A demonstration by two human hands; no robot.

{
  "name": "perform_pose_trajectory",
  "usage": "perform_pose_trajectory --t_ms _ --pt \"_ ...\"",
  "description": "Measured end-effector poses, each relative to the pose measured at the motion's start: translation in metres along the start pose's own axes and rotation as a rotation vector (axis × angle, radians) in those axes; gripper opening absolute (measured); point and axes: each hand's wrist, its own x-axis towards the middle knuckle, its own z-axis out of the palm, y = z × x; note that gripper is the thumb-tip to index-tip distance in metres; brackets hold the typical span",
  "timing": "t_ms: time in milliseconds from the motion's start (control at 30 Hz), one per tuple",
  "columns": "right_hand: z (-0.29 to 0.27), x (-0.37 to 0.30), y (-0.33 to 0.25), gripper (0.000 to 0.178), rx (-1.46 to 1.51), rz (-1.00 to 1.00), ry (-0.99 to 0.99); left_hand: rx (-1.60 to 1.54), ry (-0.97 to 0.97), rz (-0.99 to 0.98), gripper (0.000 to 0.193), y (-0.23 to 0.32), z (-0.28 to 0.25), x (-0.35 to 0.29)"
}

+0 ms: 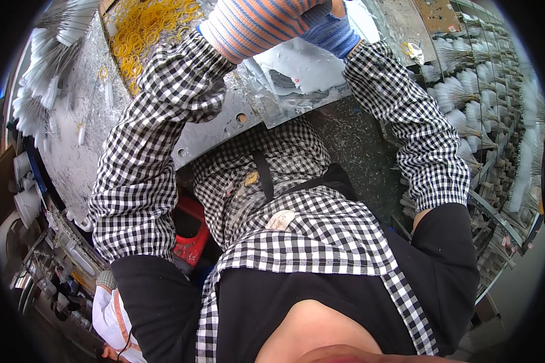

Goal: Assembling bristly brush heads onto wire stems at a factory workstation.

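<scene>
My left hand (254, 29), in an orange-and-blue striped knit glove, is at the top edge of the picture with its fingers curled toward the right. Against it is my right hand (334, 36) in a blue glove, its fingers closed and partly covered by the left. Whatever lies between them is hidden by the gloves and cut off by the picture's edge. Both hands are above a metal worktop (215, 130) whose surface under them carries a smooth white coating (306, 63). To the left of my left hand lies a heap of yellow rubber bands (151, 33).
Bundles of thin wires with white tufted ends (45, 66) lie at the far left. Many similar bundles (466, 91) fill a rack on the right. A crumpled white scrap (413, 53) lies at right. A red stool (191, 233) is below the worktop. A person in white (112, 314) is at lower left.
</scene>
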Motion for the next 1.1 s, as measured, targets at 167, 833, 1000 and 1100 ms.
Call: perform_pose_trajectory --t_ms 167,833,1000,1100 --pt "0.014 -0.006 -0.002 0.015 0.556 0.189 0.058 0.005 0.100 0.010 0.026 -0.005 0.005 -0.009" --pt "-0.015 -0.032 0.111 0.046 -0.199 -0.056 -0.331 0.032 0.028 -0.021 0.027 0.007 0.000 -0.003" --pt "0.001 -0.027 0.039 0.039 0.032 -0.131 -0.279 0.036 0.050 -0.057 0.027 0.003 -0.006 -0.016" --pt "-0.018 0.008 -0.044 0.022 -0.167 0.078 -0.205 0.054 0.067 -0.026 0.027 0.009 -0.006 -0.003"
